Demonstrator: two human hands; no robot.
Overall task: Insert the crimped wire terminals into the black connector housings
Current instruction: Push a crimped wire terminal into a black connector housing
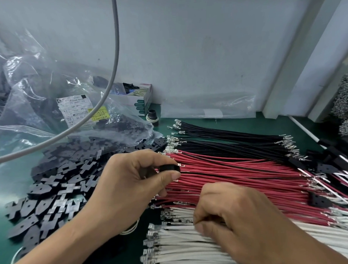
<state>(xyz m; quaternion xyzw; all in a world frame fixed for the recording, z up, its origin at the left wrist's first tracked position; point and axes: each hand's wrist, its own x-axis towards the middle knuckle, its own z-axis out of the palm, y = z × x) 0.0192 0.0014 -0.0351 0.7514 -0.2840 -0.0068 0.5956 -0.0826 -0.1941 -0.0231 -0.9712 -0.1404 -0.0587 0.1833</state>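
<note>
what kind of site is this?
Likely a wire-harness assembly bench in a factory: sorted bundles of crimped red wires, a loose heap of black connector housings, and a labelled parts bag.

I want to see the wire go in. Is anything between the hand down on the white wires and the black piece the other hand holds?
Yes. The red wires lie between the right hand on the white wires and the black housing pinched by the left hand.

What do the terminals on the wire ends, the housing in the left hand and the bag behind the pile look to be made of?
Terminals: bright silvery metal, shiny, apparently stamped.
Housing, pinched by the left hand: dull black, probably moulded plastic.
Bag: clear, crinkled glossy plastic film.
</note>
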